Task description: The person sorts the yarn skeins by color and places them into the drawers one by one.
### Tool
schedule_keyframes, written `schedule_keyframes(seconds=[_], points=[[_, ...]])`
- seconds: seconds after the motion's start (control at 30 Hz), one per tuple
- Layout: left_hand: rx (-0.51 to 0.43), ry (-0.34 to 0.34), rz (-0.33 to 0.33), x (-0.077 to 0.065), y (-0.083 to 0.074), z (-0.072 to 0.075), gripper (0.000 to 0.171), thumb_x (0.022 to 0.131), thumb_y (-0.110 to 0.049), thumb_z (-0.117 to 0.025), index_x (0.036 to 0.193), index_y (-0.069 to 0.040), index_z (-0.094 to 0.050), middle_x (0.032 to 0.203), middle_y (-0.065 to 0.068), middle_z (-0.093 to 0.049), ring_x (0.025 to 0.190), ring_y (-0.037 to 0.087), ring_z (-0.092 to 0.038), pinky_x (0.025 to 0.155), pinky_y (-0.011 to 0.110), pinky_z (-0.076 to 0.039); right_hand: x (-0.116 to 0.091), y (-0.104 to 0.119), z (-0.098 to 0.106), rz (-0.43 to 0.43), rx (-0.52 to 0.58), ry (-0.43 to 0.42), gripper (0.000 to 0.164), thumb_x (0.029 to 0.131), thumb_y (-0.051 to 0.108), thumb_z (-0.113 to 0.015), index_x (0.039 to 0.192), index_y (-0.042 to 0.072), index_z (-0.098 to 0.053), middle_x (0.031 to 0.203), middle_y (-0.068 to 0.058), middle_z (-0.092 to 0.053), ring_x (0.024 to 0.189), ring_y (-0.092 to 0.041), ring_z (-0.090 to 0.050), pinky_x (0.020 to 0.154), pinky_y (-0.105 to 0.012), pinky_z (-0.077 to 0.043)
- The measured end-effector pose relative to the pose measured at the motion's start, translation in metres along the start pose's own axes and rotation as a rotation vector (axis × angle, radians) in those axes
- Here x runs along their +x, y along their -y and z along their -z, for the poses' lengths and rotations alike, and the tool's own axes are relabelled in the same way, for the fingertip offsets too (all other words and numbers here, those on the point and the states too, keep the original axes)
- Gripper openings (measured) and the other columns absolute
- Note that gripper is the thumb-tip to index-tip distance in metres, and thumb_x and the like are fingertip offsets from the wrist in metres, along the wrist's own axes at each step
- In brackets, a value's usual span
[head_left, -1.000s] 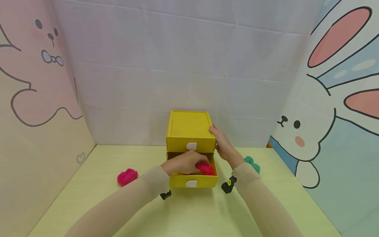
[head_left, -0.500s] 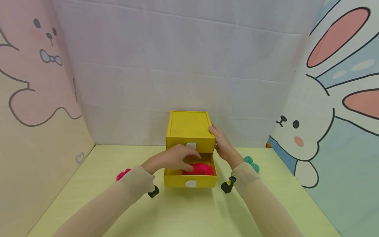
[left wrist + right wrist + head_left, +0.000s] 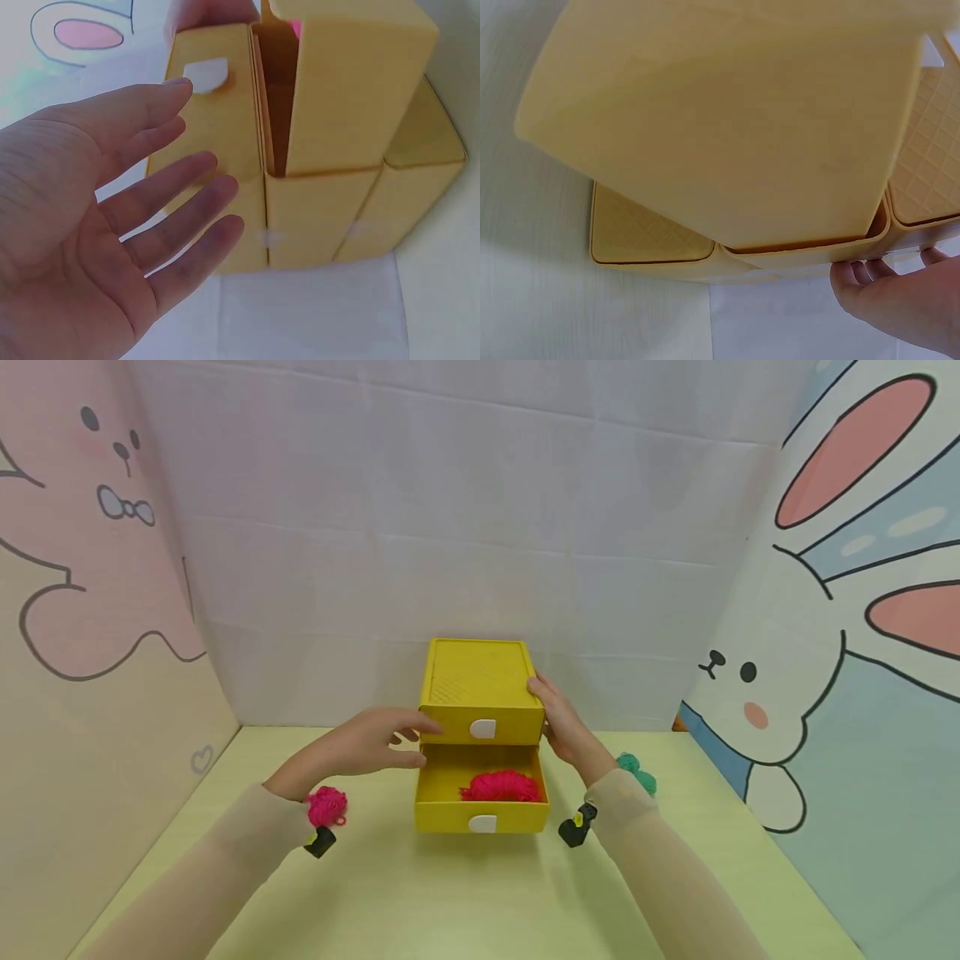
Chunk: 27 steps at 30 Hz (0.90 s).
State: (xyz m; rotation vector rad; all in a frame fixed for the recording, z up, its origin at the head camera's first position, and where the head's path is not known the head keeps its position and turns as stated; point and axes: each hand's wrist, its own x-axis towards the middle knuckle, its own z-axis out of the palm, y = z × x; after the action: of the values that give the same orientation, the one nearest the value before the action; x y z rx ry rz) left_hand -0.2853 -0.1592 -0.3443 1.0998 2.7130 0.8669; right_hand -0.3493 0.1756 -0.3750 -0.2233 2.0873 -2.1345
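Observation:
A yellow drawer box [image 3: 483, 672] stands near the back wall, with a lower drawer [image 3: 480, 817] pulled out. Bright pink yarn [image 3: 501, 786] lies inside that drawer. My left hand [image 3: 360, 745] hovers at the box's left front, fingers spread and nothing in them. In the left wrist view, the same hand [image 3: 127, 202] has its palm and separated fingers in sight, in front of a drawer with a white handle [image 3: 206, 75]. My right hand [image 3: 566, 727] rests against the box's right side, thumb at the top edge. Its fingertips touch the side wall in the right wrist view.
A pink yarn ball [image 3: 327, 807] lies on the table left of the box, beside my left wrist. Green yarn [image 3: 636, 772] sits to the right, partly behind my right forearm. A white cloth wall [image 3: 465, 527] rises behind the box.
My left hand has let go of the pink yarn in the drawer, lifted out and moved left. The right hand stays against the box; the drawer remains pulled out.

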Motion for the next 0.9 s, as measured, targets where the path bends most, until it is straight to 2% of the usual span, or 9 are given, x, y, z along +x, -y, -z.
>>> schedule_keyframes(seconds=[0.17, 0.33, 0.6, 0.67, 0.9], points=[[-0.032, -0.05, 0.032, -0.026, 0.028, 0.002, 0.046, 0.099, -0.024, -0.078, 0.142, -0.014, -0.067, 0.141, 0.003, -0.068, 0.121, 0.026, -0.068, 0.105, 0.052, -0.056, 0.0, 0.0, -0.002, 0.002, 0.004, -0.008, 0.064, 0.115, 0.042, -0.04, 0.173, 0.027, -0.016, 0.175, -0.009, -0.023, 0.155, -0.035, -0.032, 0.128, -0.06, -0.019], [-0.04, -0.05, 0.094, -0.048, 0.06, -0.004, 0.044, 0.099, -0.025, -0.078, 0.14, -0.014, -0.067, 0.139, 0.004, -0.068, 0.12, 0.029, -0.069, 0.104, 0.054, -0.056, 0.001, 0.002, -0.004, -0.001, -0.006, -0.017, 0.065, 0.115, 0.042, -0.041, 0.173, 0.028, -0.016, 0.175, -0.008, -0.022, 0.155, -0.035, -0.031, 0.128, -0.06, -0.018], [-0.004, -0.022, 0.142, -0.069, 0.097, -0.013, 0.045, 0.097, -0.028, -0.08, 0.138, -0.013, -0.067, 0.138, 0.009, -0.068, 0.118, 0.035, -0.069, 0.098, 0.053, -0.058, 0.001, 0.001, -0.002, -0.009, -0.007, -0.027, 0.065, 0.115, 0.043, -0.041, 0.173, 0.028, -0.015, 0.176, -0.008, -0.02, 0.157, -0.035, -0.029, 0.129, -0.061, -0.016], [-0.002, -0.008, 0.173, -0.074, 0.105, -0.016, 0.047, 0.096, -0.028, -0.081, 0.139, -0.013, -0.067, 0.139, 0.01, -0.067, 0.119, 0.037, -0.068, 0.097, 0.053, -0.058, 0.001, 0.0, -0.002, -0.013, -0.005, -0.025, 0.065, 0.115, 0.043, -0.04, 0.173, 0.028, -0.014, 0.176, -0.008, -0.02, 0.157, -0.035, -0.028, 0.129, -0.061, -0.016], [0.021, 0.015, 0.263, -0.089, 0.123, -0.022, 0.058, 0.094, -0.03, -0.084, 0.141, -0.005, -0.063, 0.137, 0.024, -0.065, 0.117, 0.044, -0.066, 0.096, 0.058, -0.057, 0.002, 0.0, -0.002, -0.011, -0.015, -0.021, 0.066, 0.115, 0.043, -0.039, 0.173, 0.027, -0.013, 0.177, -0.008, -0.017, 0.158, -0.035, -0.025, 0.129, -0.062, -0.015]])
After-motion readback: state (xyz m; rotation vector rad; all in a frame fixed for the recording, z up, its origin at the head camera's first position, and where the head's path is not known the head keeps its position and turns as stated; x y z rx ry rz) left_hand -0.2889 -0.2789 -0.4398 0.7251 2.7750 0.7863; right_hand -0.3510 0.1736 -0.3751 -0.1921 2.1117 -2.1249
